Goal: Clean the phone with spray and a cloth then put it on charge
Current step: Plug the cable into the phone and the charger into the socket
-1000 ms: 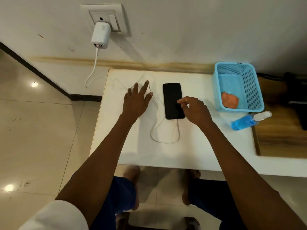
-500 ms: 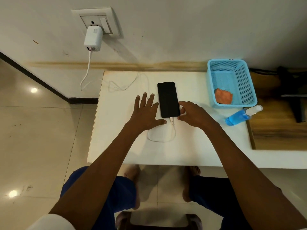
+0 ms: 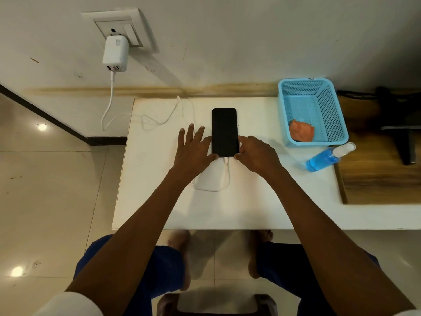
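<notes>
The phone [image 3: 225,132] lies flat on the white tabletop [image 3: 262,201], cable [image 3: 224,176] plugged into its near end. Left hand [image 3: 193,151] rests beside it, fingers spread straight; right hand [image 3: 256,153] touches its right edge, fingers loosely curled.

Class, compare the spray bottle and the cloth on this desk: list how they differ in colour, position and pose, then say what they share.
The spray bottle is clear blue with a white cap; the cloth is orange. The spray bottle lies on its side on the white table; the cloth sits crumpled inside the blue basket. Shared: neither hand touches them, and both lie right of the phone.
</notes>
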Motion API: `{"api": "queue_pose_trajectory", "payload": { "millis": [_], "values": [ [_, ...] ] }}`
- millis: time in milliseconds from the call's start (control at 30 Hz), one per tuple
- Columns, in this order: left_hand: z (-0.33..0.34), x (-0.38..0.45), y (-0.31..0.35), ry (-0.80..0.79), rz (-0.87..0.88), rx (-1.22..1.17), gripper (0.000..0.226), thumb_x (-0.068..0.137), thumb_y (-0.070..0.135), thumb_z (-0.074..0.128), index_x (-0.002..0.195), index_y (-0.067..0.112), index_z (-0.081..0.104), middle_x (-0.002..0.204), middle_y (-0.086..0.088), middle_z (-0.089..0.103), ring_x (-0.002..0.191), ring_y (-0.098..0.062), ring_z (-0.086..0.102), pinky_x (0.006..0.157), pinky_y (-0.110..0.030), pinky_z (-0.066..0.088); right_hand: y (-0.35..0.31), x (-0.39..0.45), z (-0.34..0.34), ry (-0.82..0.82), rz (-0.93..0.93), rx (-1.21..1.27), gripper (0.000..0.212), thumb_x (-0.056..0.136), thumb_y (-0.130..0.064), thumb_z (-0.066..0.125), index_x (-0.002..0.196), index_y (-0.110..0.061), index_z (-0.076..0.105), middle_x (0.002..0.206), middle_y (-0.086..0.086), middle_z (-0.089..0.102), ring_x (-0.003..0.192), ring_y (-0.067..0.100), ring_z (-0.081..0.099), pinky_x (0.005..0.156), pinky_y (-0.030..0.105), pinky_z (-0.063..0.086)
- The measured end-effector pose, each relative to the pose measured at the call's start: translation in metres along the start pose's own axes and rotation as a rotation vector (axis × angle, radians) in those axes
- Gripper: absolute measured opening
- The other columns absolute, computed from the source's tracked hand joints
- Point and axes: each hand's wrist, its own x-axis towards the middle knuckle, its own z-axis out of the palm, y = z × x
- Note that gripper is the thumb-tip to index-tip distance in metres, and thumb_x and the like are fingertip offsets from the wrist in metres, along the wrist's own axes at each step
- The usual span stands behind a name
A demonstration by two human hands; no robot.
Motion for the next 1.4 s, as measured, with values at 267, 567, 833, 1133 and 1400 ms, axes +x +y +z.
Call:
{"api": "queue_pose_trajectory", "payload": {
  "millis": [267, 567, 833, 1133, 1400],
  "values": [
    [-0.001, 0.007, -0.003, 0.031, -0.015, 0.033, 0.064, 0.098, 0.061, 0.034, 0.152, 0.027, 0.034, 0.164, -0.009, 0.018, 0.152, -0.035, 0.001, 0.120, -0.050, -0.005, -0.002, 0.007, 0.001, 0.044, 0.043, 0.036, 0.049, 0.093, -0.039, 0.064, 0.137, -0.021, 0.051, 0.113, 0.004, 0.064, 0.100, 0.027, 0.065, 0.076, 0.032, 0.045],
    [-0.002, 0.008, -0.010, 0.025, 0.002, -0.008, 0.058, 0.099, 0.057, 0.038, 0.150, 0.030, 0.038, 0.164, -0.008, 0.017, 0.152, -0.033, 0.000, 0.120, -0.049, -0.007, -0.011, -0.005, -0.011, 0.088, 0.178, -0.025, 0.040, 0.089, -0.062, 0.058, 0.098, -0.023, 0.058, 0.082, -0.005, 0.058, 0.079, 0.020, 0.063, 0.068, 0.031, 0.047],
    [-0.003, 0.007, -0.011, 0.028, 0.003, -0.002, 0.055, 0.099, 0.054, 0.039, 0.150, 0.033, 0.038, 0.163, -0.008, 0.019, 0.152, -0.034, 0.002, 0.120, -0.049, -0.007, -0.035, -0.017, 0.000, -0.036, 0.132, -0.070, 0.042, 0.089, -0.063, 0.057, 0.095, -0.021, 0.064, 0.081, -0.004, 0.061, 0.080, 0.021, 0.064, 0.067, 0.030, 0.042],
    [-0.003, 0.006, -0.010, 0.028, 0.006, -0.022, 0.053, 0.100, 0.052, 0.042, 0.150, 0.033, 0.038, 0.164, -0.009, 0.017, 0.152, -0.034, 0.001, 0.119, -0.049, -0.007, -0.038, -0.017, -0.002, -0.015, 0.182, -0.034, 0.027, 0.091, -0.048, 0.060, 0.094, -0.021, 0.065, 0.077, -0.006, 0.056, 0.082, 0.024, 0.067, 0.066, 0.029, 0.043],
    [-0.028, -0.012, -0.038, 0.202, -0.076, -0.421, 0.043, 0.098, 0.041, 0.056, 0.138, 0.026, 0.055, 0.154, -0.003, 0.041, 0.148, -0.024, 0.027, 0.119, -0.041, 0.018, -0.048, -0.003, -0.018, -0.002, 0.117, 0.071, 0.028, 0.093, -0.058, 0.055, 0.081, -0.033, 0.051, 0.070, -0.015, 0.052, 0.072, 0.017, 0.059, 0.067, 0.030, 0.047]
  ]
}}
